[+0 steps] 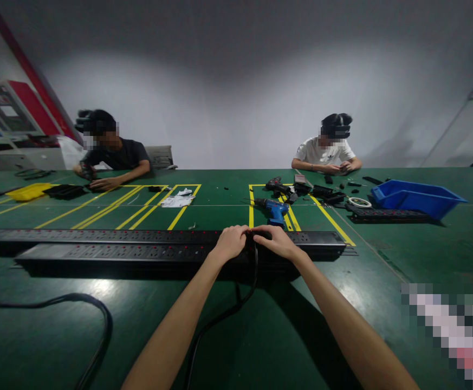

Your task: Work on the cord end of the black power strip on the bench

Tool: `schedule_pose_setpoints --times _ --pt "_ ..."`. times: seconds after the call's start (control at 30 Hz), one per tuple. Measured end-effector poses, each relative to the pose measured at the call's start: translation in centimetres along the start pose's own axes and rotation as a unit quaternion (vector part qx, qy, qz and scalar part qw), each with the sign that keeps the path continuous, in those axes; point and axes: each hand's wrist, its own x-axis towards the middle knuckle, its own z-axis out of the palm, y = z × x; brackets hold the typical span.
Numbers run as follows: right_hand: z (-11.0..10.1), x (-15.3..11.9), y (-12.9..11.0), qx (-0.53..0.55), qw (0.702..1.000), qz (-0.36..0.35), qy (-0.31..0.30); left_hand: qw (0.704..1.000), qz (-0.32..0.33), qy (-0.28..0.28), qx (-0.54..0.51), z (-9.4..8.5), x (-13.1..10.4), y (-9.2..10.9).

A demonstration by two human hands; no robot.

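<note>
Two long black power strips lie side by side across the green table, a rear power strip [138, 236] and a front power strip [110, 252], both with rows of sockets and small red parts. Over them my left hand [232, 241] has its fingers bent and pressed together; what they pinch is hidden. My right hand [276, 241] faces it, thumb and fingers closed around the top of a black cable [256, 265]. From there the cable drops over the front strip and curves toward me. The fingertips of both hands nearly meet.
Beyond the strips lie a blue cordless drill [272, 208] and a darker drill [277, 186]. A blue bin [419, 199] stands at right, a yellow tray [28, 192] at left. Another thick cable [106, 319] curves at near left. Two people sit across the table [435, 249].
</note>
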Motion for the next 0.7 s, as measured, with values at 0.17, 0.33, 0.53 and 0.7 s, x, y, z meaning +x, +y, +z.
schedule_pose_setpoints --times 0.17,0.33,0.53,0.7 --pt "0.8 -0.2 0.7 -0.114 0.993 -0.02 0.009 1.0 0.001 0.003 0.0 -0.1 -0.1 0.1" --pt "1.5 0.0 0.5 -0.216 0.976 -0.039 -0.002 1.0 0.002 0.004 0.004 -0.4 -0.2 0.4" --pt "1.4 0.3 0.0 -0.27 0.961 -0.053 -0.009 1.0 -0.004 -0.003 -0.005 -0.1 0.0 0.2" --pt "1.5 0.4 0.3 -0.258 0.965 -0.047 -0.004 1.0 0.009 0.006 -0.021 0.3 0.1 -0.3"
